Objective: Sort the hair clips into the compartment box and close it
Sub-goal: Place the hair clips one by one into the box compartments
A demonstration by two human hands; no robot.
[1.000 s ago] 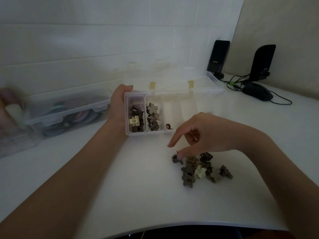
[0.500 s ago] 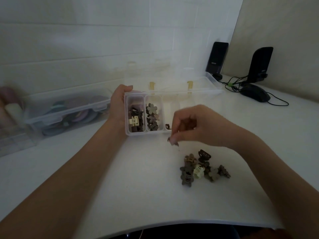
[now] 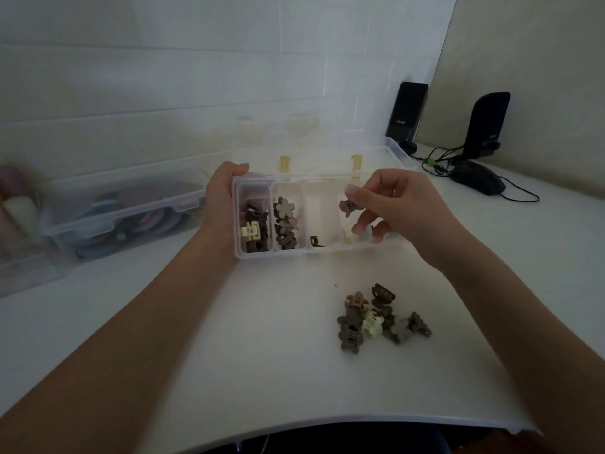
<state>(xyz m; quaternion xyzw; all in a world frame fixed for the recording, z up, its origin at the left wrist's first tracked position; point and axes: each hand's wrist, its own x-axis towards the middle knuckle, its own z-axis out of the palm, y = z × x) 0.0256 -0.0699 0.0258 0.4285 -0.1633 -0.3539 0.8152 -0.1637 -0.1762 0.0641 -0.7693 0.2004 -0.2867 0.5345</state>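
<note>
head view: only one we have
box (image 3: pixel 322 253): we see it on the white table (image 3: pixel 262 371), clear plastic, four compartments in a row, lid (image 3: pixel 386 152) flipped open behind it toward the wall
left hand (image 3: pixel 220 201): we see it gripping the box's left end, thumb on the rear corner, fingers hidden behind the wall
right hand (image 3: pixel 397 204): we see it raised over the box's right end, thumb and forefinger pinching a dark clip (image 3: pixel 348 207); other fingers loosely curled
held clip: in the air above the fourth compartment, touching only the fingers; we cannot tell its exact shape
compartment 1: dark brown clips plus one cream clip (image 3: pixel 250 231)
compartment 2: flower clips (image 3: pixel 284 208), taupe and brown, stacked
compartment 3: we see one small brown clip (image 3: pixel 315 241) at the near wall
compartment 4: mostly hidden by the right hand, contents we cannot tell
pile (image 3: pixel 379 319): unsorted clips on the table, near side of the box, under the right forearm; browns, one tan, one cream claw in the middle
bin (image 3: pixel 131 204): clear, lid shut, left of the box, just behind the left hand; coloured round items inside, blurred
speakers (image 3: pixel 406 116): two black units at the far right by the wall
mouse (image 3: pixel 478 180): black, corded, in front of the right speaker
</note>
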